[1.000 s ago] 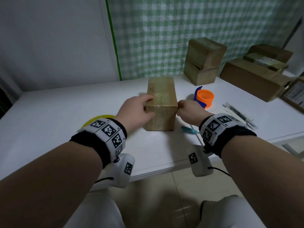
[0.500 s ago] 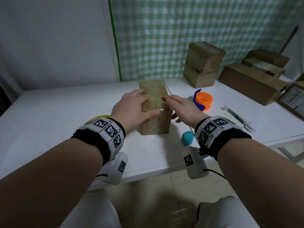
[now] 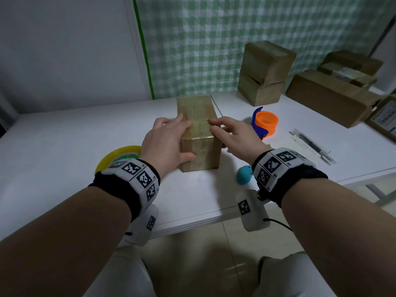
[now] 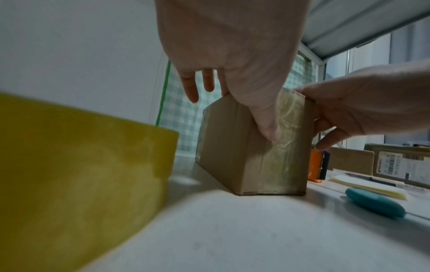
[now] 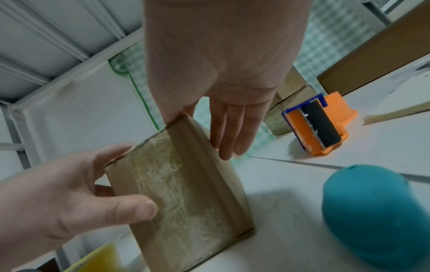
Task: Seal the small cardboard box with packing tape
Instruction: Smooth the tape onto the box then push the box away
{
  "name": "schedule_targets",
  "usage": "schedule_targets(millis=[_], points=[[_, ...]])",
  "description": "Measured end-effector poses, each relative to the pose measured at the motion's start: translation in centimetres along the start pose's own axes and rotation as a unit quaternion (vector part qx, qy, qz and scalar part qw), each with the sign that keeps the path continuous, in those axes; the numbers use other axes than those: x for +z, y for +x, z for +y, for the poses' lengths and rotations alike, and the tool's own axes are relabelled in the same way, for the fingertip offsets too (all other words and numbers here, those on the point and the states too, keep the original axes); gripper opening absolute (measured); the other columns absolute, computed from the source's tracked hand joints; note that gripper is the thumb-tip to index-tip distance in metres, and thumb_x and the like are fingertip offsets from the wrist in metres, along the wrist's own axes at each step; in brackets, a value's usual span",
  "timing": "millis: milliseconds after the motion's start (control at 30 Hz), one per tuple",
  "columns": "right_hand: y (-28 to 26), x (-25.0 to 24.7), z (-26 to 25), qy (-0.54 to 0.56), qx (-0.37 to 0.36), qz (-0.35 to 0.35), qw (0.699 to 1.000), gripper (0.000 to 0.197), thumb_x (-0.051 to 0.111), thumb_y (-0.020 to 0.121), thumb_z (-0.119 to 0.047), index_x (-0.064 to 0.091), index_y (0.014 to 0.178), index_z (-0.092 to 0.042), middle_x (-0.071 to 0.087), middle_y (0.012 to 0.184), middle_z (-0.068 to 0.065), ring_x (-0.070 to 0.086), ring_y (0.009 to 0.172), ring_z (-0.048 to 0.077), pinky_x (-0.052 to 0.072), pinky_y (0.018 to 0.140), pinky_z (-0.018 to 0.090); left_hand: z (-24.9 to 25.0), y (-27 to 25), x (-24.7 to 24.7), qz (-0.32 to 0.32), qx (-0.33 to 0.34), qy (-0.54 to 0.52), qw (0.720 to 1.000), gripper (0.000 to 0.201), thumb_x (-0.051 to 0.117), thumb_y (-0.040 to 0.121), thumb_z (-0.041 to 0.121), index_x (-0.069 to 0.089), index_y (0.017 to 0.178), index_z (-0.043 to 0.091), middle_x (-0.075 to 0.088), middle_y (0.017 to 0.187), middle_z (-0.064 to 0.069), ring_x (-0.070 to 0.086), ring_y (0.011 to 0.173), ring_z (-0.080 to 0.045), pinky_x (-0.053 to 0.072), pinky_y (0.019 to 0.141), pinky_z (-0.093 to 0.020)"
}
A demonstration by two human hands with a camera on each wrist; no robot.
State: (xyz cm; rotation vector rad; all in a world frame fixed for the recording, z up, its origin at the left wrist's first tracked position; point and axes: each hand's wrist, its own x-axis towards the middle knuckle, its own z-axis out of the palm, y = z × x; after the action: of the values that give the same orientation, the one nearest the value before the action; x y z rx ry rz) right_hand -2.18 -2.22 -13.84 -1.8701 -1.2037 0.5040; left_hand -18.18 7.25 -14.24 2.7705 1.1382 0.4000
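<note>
The small cardboard box (image 3: 198, 108) stands on the white table (image 3: 64, 146), a glossy strip of packing tape (image 3: 200, 129) running along its top and down its near face (image 4: 279, 156). My left hand (image 3: 171, 138) lies over the box's left top edge with fingers straight and the thumb pressing the near face. My right hand (image 3: 231, 133) rests flat on the top's right edge, fingertips on the tape, thumb down the right side. In the right wrist view the box (image 5: 186, 193) has my left hand's thumb (image 5: 130, 209) on its taped face.
A yellow tape roll (image 3: 120, 155) lies just left of my left wrist. An orange and blue tape dispenser (image 3: 265, 123) stands right of the box, a teal object (image 3: 244, 174) lies near the front edge, and a pen on paper (image 3: 310, 146) further right. Several cardboard boxes (image 3: 265, 71) stand behind.
Both hands went from curled at the box's near corners to lying flat on its top, fingers spread along the tape. The box has stayed in place.
</note>
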Motion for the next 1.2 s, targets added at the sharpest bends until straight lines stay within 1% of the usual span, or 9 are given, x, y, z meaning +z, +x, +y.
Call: schedule_targets(millis=[167,267,367,467,633,833,933,1100,1200], points=[[0.0,-0.1,0.0,0.003,-0.007,-0.007,1.0,0.033,0.052,0.094,-0.033,0.06,0.125,-0.024,0.056,0.099,-0.018,0.052,0.07,-0.007,0.043,0.069,0.013,0.5,0.2,-1.1,-0.018,0.005,0.039,0.999,0.086,0.066,0.062,0.069,0.042,0.138,0.037,0.042,0.148,0.01,0.033,0.131,-0.025,0.037,0.102,-0.039],[0.0,-0.2,0.1,0.0,-0.008,-0.008,1.0,0.033,0.051,0.095,-0.032,0.059,0.125,-0.023,0.055,0.097,-0.019,0.051,0.069,-0.009,0.042,0.067,0.01,1.0,0.7,-1.8,-0.007,-0.008,-0.004,1.0,0.072,0.048,0.069,0.078,0.058,0.124,0.032,0.061,0.125,0.01,0.039,0.119,-0.026,0.042,0.094,-0.038],[0.0,-0.2,0.3,0.007,-0.007,-0.008,1.0,0.033,0.051,0.094,-0.033,0.059,0.126,-0.024,0.056,0.095,-0.02,0.052,0.069,-0.008,0.042,0.066,0.009,1.4,0.9,-1.5,0.021,-0.016,-0.016,1.0,0.066,0.049,0.071,0.076,0.065,0.112,0.027,0.066,0.112,0.005,0.043,0.11,-0.025,0.043,0.089,-0.038],[0.1,-0.1,0.5,0.013,-0.008,-0.002,1.0,0.033,0.052,0.094,-0.033,0.06,0.125,-0.025,0.058,0.098,-0.017,0.052,0.069,-0.008,0.043,0.067,0.011,1.5,0.9,-1.1,0.033,-0.014,0.001,0.999,0.066,0.048,0.072,0.075,0.064,0.113,0.026,0.065,0.113,0.004,0.043,0.109,-0.026,0.04,0.089,-0.037],[0.1,-0.1,0.5,0.014,-0.007,-0.006,1.0,0.033,0.051,0.094,-0.033,0.06,0.125,-0.024,0.054,0.087,-0.025,0.051,0.069,-0.009,0.042,0.066,0.01,1.5,1.1,-0.5,0.036,-0.004,0.037,0.999,0.068,0.045,0.073,0.075,0.062,0.117,0.025,0.062,0.121,0.004,0.043,0.111,-0.026,0.036,0.09,-0.037],[0.2,-0.2,0.5,0.015,-0.005,-0.012,1.0,0.033,0.051,0.094,-0.036,0.06,0.124,-0.028,0.058,0.099,-0.016,0.051,0.069,-0.008,0.043,0.072,0.019,1.6,0.8,0.2,0.04,0.012,0.077,0.996,0.071,0.057,0.066,0.073,0.057,0.116,0.024,0.058,0.125,0.005,0.043,0.112,-0.025,0.036,0.09,-0.036],[0.2,-0.2,0.4,0.024,0.003,-0.013,1.0,0.033,0.051,0.094,-0.036,0.06,0.124,-0.028,0.06,0.096,-0.015,0.052,0.068,-0.007,0.041,0.063,0.014,1.8,0.7,0.2,0.034,0.025,0.117,0.992,0.076,0.063,0.061,0.073,0.052,0.118,0.023,0.055,0.127,0.004,0.042,0.114,-0.025,0.036,0.092,-0.036],[0.2,-0.2,0.3,0.036,0.017,-0.016,0.999,0.03,0.051,0.094,-0.035,0.06,0.122,-0.029,0.065,0.094,-0.006,0.058,0.071,0.009,0.045,0.057,0.015,2.3,1.0,-0.9,0.045,0.001,0.064,0.997,0.075,0.035,0.068,0.083,0.06,0.104,0.023,0.063,0.109,0.001,0.045,0.109,-0.027,0.04,0.088,-0.04],[0.2,-0.2,0.3,0.036,0.017,-0.014,0.999,0.029,0.049,0.095,-0.032,0.061,0.122,-0.027,0.063,0.091,-0.004,0.057,0.069,0.01,0.047,0.051,0.01,2.5,1.3,-0.6,0.064,-0.018,0.033,0.997,0.069,0.036,0.072,0.081,0.061,0.097,0.021,0.063,0.102,-0.002,0.045,0.106,-0.028,0.04,0.085,-0.04]])
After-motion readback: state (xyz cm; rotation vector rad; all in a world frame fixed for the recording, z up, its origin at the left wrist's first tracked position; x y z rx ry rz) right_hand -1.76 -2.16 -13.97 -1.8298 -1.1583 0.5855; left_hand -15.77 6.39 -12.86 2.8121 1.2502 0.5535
